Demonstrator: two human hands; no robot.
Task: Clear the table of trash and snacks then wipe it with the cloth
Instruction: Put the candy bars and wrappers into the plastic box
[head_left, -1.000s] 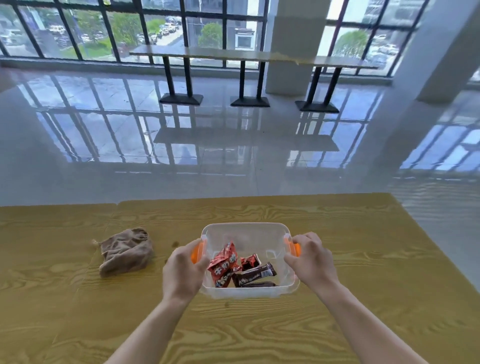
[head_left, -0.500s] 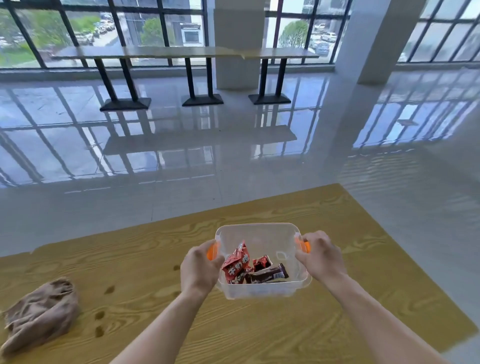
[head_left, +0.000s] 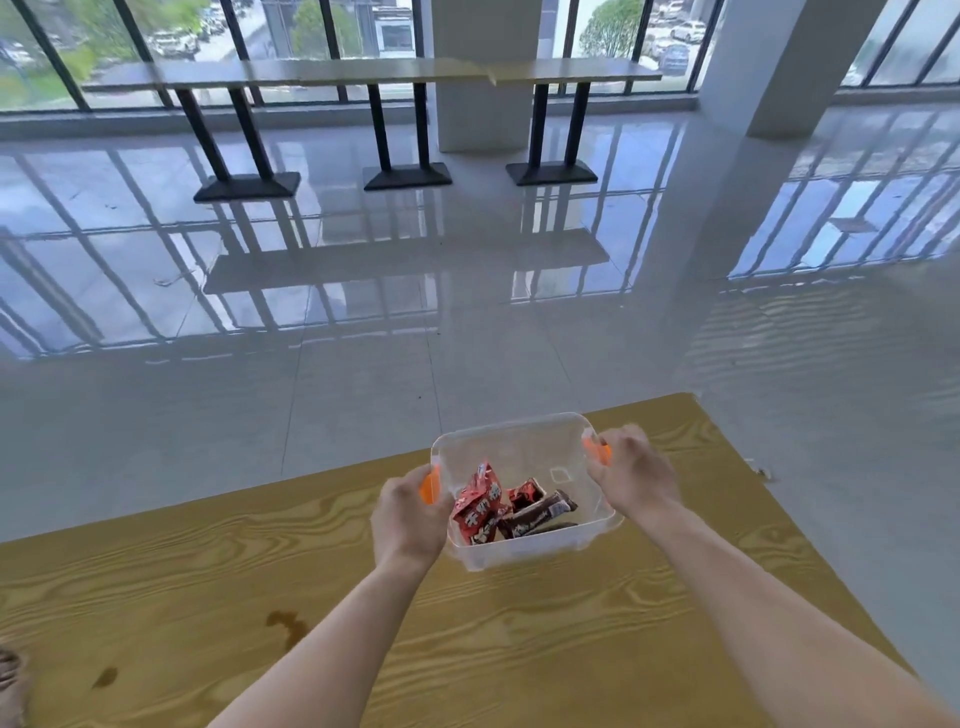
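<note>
A clear plastic box (head_left: 519, 447) with orange handles hangs above the far right part of the yellow wooden table (head_left: 519, 649). My left hand (head_left: 408, 519) grips its left handle and my right hand (head_left: 631, 475) grips its right handle. Inside lie red snack packets (head_left: 478, 506) and dark brown snack bars (head_left: 537, 517). Only a sliver of the brown cloth (head_left: 9, 686) shows at the left edge of the view, on the table. Brown liquid stains (head_left: 285, 623) mark the tabletop in front of my left forearm.
The table's far edge runs just beyond the box and its right corner (head_left: 693, 397) is close by. Past it lies a glossy tiled floor. A long counter on black legs (head_left: 384, 124) and white pillars stand by the windows.
The box has been lifted and carried to the right, toward the table's far right corner. My view turned right with it, so the cloth slid almost out of sight at the left.
</note>
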